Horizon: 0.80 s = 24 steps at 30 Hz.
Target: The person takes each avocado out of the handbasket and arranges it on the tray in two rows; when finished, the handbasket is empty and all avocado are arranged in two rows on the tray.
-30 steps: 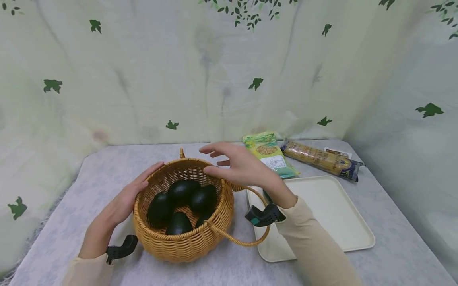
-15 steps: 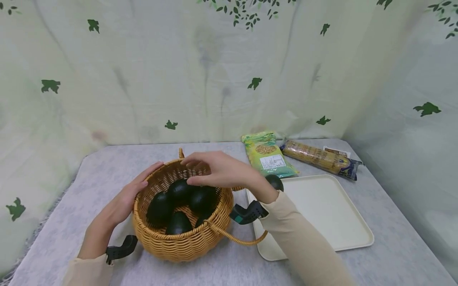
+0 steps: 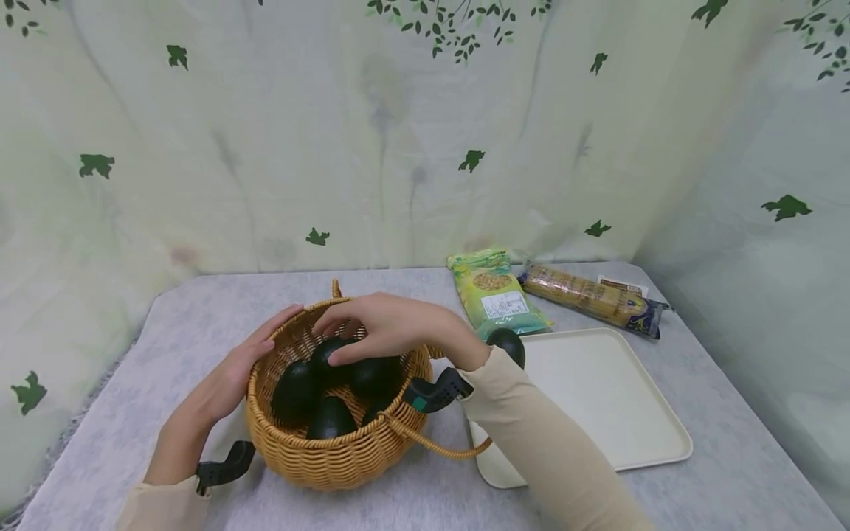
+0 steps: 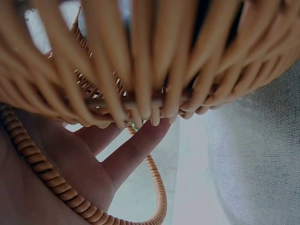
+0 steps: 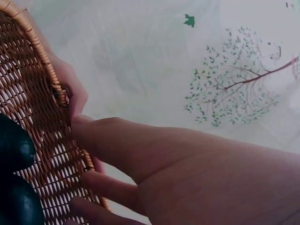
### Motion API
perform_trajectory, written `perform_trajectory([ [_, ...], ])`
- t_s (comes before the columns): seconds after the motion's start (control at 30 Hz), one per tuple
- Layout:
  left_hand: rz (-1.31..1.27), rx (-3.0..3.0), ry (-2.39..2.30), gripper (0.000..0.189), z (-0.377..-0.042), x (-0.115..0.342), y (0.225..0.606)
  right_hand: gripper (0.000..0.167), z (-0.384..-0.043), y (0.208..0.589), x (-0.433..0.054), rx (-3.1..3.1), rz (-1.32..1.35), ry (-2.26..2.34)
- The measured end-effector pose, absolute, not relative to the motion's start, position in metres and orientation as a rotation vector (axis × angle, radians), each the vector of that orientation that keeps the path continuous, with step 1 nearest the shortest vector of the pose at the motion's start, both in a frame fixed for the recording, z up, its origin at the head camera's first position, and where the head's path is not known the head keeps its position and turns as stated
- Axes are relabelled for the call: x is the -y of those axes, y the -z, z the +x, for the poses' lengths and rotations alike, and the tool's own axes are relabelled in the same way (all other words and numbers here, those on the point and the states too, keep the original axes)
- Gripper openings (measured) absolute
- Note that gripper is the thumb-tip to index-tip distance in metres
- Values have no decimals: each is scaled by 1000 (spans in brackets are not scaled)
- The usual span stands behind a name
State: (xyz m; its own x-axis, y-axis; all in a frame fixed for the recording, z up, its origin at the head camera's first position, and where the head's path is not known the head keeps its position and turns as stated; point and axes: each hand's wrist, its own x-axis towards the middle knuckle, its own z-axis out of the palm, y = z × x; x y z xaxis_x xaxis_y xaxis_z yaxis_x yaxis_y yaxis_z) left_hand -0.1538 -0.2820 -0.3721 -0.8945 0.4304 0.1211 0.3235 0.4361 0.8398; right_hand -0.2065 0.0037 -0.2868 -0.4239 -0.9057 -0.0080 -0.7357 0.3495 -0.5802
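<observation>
A round wicker basket (image 3: 332,464) with several dark green avocados (image 3: 295,392) inside stands at the centre left of the table. My left hand (image 3: 229,380) rests against its left side near the rim, fingers extended; the left wrist view shows those fingers (image 4: 136,150) straight against the weave. My right hand (image 3: 385,324) reaches over the basket's right rim, fingers loosely bent and thumb apart. Its thumb overlaps the rearmost avocado (image 3: 325,358); whether they touch I cannot tell. Another avocado (image 3: 508,345) lies at the tray's back left corner, partly behind my right forearm.
A cream tray (image 3: 611,405) lies right of the basket, partly covered by my right sleeve. Behind it are a green-yellow packet (image 3: 501,295) and a long package of noodle-like sticks (image 3: 584,295). The basket's handle (image 3: 438,446) hangs out to the right. A patterned cloth (image 3: 265,147) hangs behind.
My right hand has moved left and down, from above the basket's right rim to over the avocados. The avocado by the tray has come into view. My left hand has stayed at the basket.
</observation>
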Motion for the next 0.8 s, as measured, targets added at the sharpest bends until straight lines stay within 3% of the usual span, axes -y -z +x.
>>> perform_trajectory([
  [0.8, 678, -2602, -1423, 52, -153, 282, 371, 42, -221, 302, 39, -2174, -1507, 553],
])
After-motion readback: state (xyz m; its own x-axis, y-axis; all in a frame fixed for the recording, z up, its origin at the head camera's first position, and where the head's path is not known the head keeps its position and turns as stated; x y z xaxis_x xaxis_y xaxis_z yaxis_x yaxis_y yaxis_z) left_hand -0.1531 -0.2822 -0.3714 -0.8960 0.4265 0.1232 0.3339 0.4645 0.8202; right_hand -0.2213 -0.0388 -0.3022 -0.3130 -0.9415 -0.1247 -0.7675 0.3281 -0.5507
